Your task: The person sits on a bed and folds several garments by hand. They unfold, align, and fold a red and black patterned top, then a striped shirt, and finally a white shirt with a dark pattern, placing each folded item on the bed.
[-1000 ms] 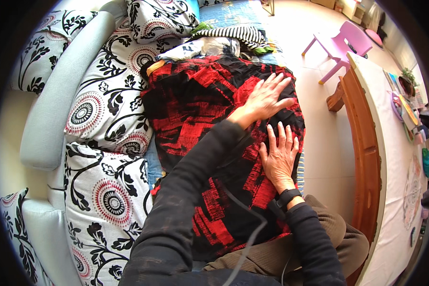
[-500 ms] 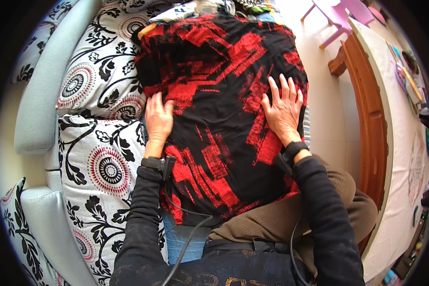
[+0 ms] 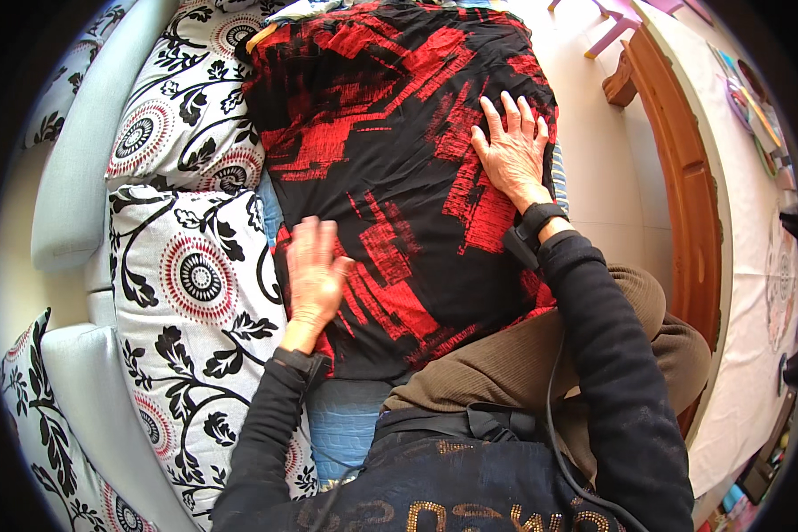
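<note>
A black and red patterned cloth, seemingly a garment (image 3: 408, 191), lies spread over the seat in front of me, with some creases. My left hand (image 3: 315, 279) is over its lower left part, fingers extended and slightly blurred; whether it touches the cloth I cannot tell. Flat on the upper right part rests my right hand (image 3: 512, 151), its fingers spread. Neither hand holds anything. The cloth's near edge reaches my folded leg (image 3: 479, 359).
Black and white patterned cushions (image 3: 195, 279) line the left side, beside a pale armrest (image 3: 80, 195). A blue seat cover (image 3: 350, 426) shows below the cloth. To the right stands a wooden table (image 3: 683, 222) with a white tablecloth (image 3: 754, 355). A pink stool (image 3: 616, 27) is beyond.
My left hand has come back toward me along the cloth's left side. The right hand stays on about the same part of the cloth. The view has shifted a little.
</note>
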